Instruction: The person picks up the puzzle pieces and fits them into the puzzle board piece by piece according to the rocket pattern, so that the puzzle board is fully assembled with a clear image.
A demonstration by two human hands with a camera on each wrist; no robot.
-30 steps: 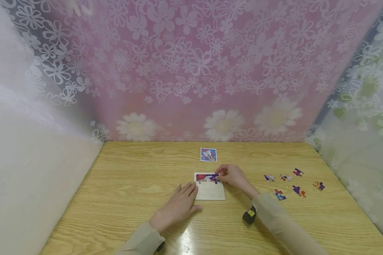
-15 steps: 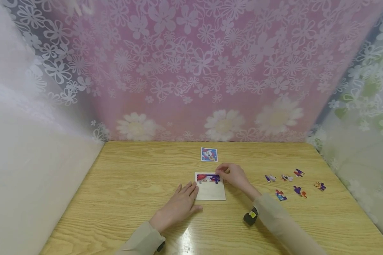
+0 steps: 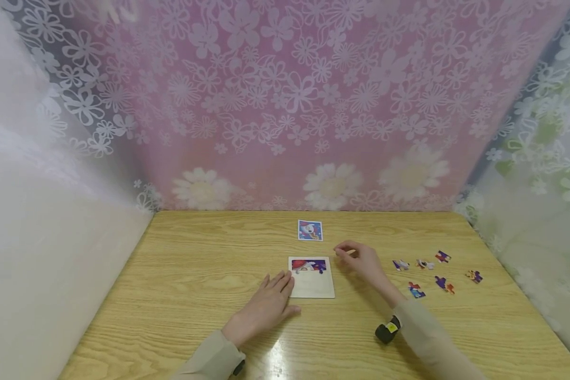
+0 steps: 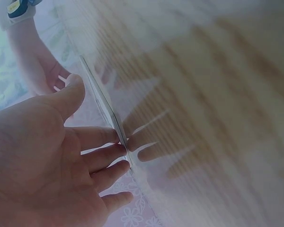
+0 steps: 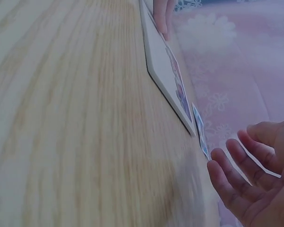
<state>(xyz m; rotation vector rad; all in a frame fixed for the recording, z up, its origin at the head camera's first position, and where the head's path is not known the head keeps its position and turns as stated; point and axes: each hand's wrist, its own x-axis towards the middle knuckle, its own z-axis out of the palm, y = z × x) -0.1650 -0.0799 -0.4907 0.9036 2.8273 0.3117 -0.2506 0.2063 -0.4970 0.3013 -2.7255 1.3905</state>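
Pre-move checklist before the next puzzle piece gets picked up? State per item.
1. Left hand steadies the puzzle board, fingertips at its left edge: ok.
2. Right hand holds nothing, fingers loosely curled: ok.
3. Board's top row filled, lower area bare: ok.
4. Loose pieces lie apart from one another on the table, right of the right hand: ok.
5. Reference picture in view behind the board: ok.
6. Which piece fits next: cannot tell.

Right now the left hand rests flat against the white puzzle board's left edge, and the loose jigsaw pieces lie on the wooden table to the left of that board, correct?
Not quite. The loose jigsaw pieces lie to the right of the white puzzle board, beyond the right hand, as the head view shows. The left hand does rest flat at the board's left edge.
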